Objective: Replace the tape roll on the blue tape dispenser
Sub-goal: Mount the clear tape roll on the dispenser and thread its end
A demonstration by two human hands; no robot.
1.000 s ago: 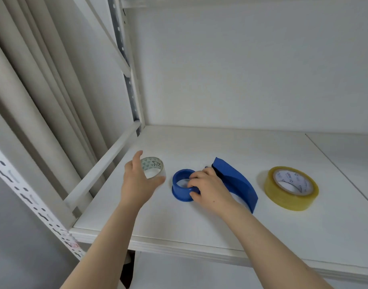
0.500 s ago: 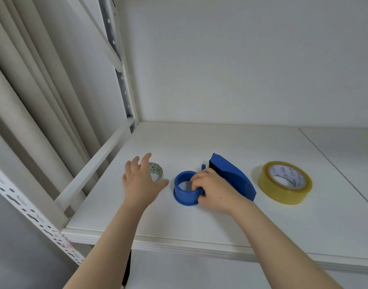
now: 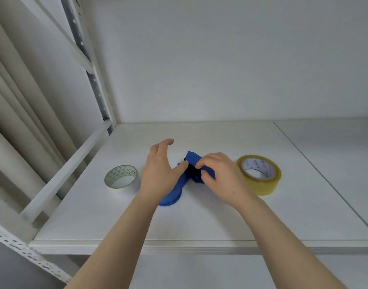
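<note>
The blue tape dispenser (image 3: 173,195) sits mid-shelf, its round end toward me and its upper end (image 3: 192,157) between my hands. My right hand (image 3: 219,174) pinches that upper end with fingers and thumb. My left hand (image 3: 159,172) lies over the dispenser's left side, fingers stretched forward and apart, thumb against its dark middle part. A nearly used-up roll with a white patterned core (image 3: 121,178) lies flat and free to the left. To the right of my right hand, a full yellowish tape roll (image 3: 260,175) lies flat.
Everything rests on a white shelf board (image 3: 199,222) with a front edge near me. A white side rail (image 3: 60,176) and perforated metal upright (image 3: 91,76) bound the left; the back wall is close behind. A seam (image 3: 316,170) crosses the board at right.
My left hand left the small roll and moved right onto the dispenser. The dispenser has turned, its round end now toward me. My right hand shifted up to its upper end.
</note>
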